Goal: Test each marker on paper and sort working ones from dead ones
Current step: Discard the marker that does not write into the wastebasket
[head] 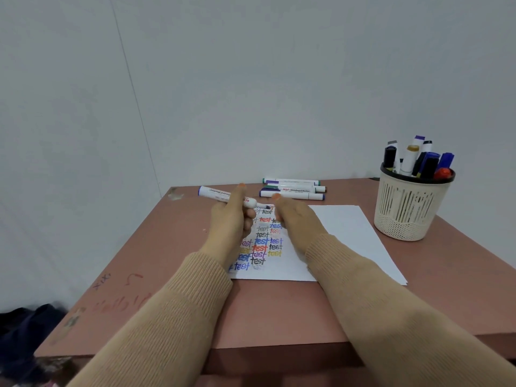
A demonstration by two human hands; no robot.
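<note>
The left hand (231,222) grips a whiteboard marker (215,192) over the far left corner of the sheet of paper (335,233). Its fingers (239,192) are curled round the barrel and the index lies along it. The bared nib points to 3 o'clock and the blue butt end to 9 o'clock. The right hand (296,219) sits just beside the nib with its fingers bent. Blur hides whether it pinches the cap, so I cannot tell.

The step looks like uncapping for a trial. To do it well, tilt the nib down onto bare paper at 3 o'clock of the coloured "test" words, write one slow, firm word, and judge the line. Three markers (293,188) lie at 12 o'clock of the sheet on the worktop (279,311). A pen holder (410,210) full of markers stands at 2 o'clock.
</note>
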